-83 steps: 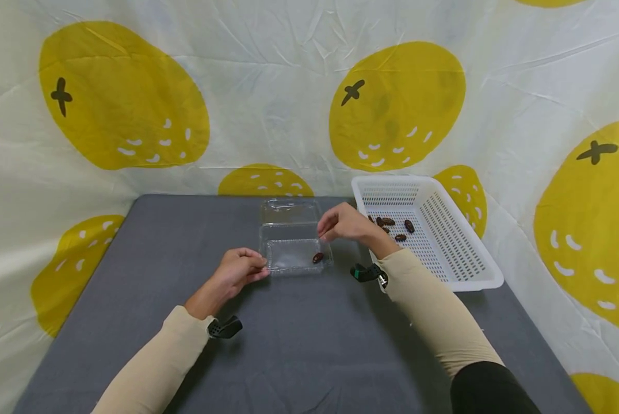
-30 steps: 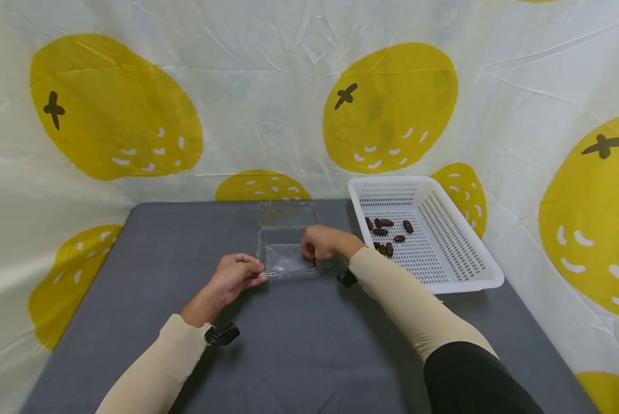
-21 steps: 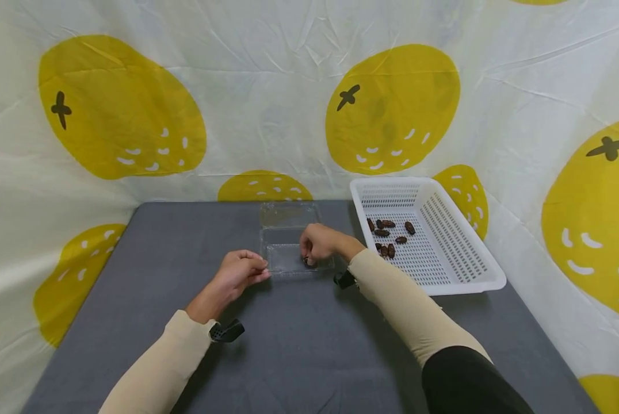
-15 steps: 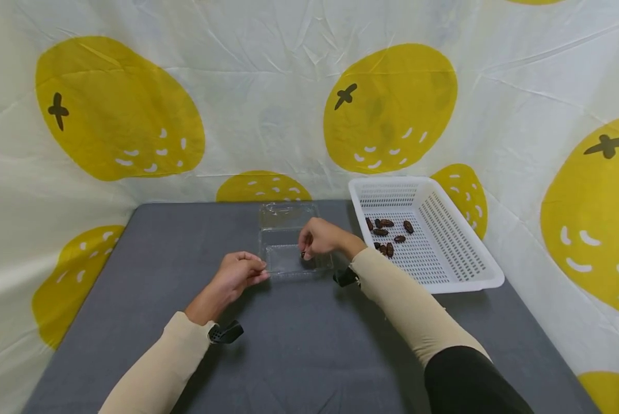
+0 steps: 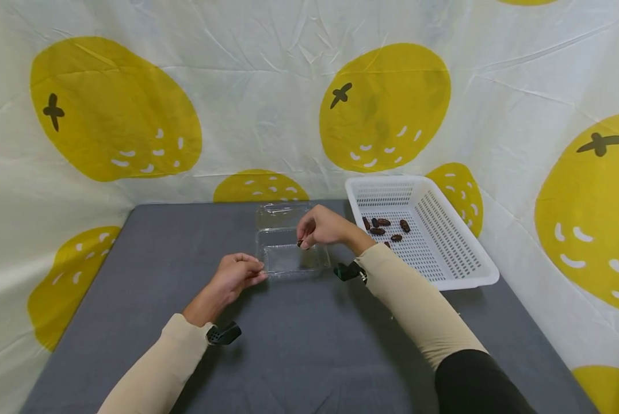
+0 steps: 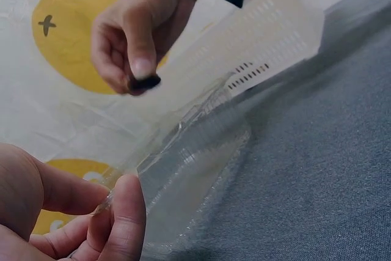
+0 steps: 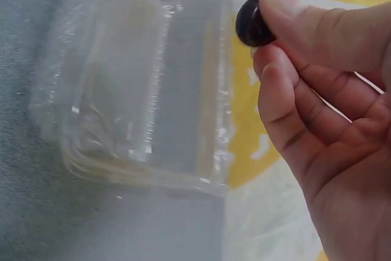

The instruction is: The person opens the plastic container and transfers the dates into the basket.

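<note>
A clear plastic clamshell box lies with its lid folded back toward the wall. At the near left corner, my left hand pinches the rim between thumb and fingers, as the left wrist view also shows. My right hand holds a dark brown date by thumb and fingertips above the box. In the right wrist view the glossy date sits at the thumb tip, apart from the box. No other date shows inside the box.
A white perforated basket stands at the right, with several dates on its left side. My right forearm hides its near left corner. Behind the grey-covered table hangs a fruit-print curtain.
The date lay at the right of the box earlier. My right hand has reached in, taken hold of it and lifted it upward. My left hand has stayed at the corner.
</note>
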The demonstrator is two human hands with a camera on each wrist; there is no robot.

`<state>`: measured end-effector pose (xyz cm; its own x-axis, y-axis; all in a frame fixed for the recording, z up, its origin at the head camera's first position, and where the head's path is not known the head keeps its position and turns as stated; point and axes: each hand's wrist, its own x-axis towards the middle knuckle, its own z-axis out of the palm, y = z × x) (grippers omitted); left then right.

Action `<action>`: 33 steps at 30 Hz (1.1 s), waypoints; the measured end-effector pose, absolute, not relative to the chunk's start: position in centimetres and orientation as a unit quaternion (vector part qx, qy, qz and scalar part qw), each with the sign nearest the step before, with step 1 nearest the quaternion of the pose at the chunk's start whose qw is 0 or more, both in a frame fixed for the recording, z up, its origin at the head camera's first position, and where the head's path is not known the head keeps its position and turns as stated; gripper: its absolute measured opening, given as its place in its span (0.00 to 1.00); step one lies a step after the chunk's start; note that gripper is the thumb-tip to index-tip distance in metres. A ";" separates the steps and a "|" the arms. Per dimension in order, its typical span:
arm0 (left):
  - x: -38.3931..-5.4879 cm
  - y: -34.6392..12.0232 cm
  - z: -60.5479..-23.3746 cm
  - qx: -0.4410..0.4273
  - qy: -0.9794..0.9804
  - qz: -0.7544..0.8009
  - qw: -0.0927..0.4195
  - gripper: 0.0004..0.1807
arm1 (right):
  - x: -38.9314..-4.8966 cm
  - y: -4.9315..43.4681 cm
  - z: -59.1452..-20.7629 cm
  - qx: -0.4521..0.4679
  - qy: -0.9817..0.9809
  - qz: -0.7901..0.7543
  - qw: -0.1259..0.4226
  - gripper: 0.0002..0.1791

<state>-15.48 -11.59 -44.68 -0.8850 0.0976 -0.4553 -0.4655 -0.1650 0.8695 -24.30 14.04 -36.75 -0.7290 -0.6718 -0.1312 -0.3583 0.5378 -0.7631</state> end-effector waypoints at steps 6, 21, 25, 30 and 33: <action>-15.4 -11.7 -44.7 -0.146 0.618 0.750 0.187 0.03 | -24.1 15.6 -35.0 -0.294 0.847 -0.396 0.200 0.05; -15.3 -11.9 -44.7 -0.138 0.610 0.757 0.188 0.04 | -23.9 21.4 -33.6 -0.247 0.874 -0.384 0.165 0.06; -15.4 -12.0 -44.8 -0.138 0.605 0.761 0.188 0.04 | -23.9 23.1 -33.5 -0.230 0.880 -0.385 0.155 0.06; -15.4 -12.2 -44.7 -0.138 0.600 0.764 0.193 0.04 | -24.2 25.4 -33.6 -0.215 0.888 -0.379 0.146 0.07; -15.4 -12.3 -44.6 -0.135 0.596 0.766 0.196 0.04 | -24.3 26.6 -33.6 -0.209 0.891 -0.377 0.144 0.07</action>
<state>-15.40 -12.33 -44.60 -0.8863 0.1400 -0.4414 -0.4623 -0.2114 0.8612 -24.26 26.63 -33.61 -0.8711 -0.4809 -0.0993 -0.2636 0.6286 -0.7317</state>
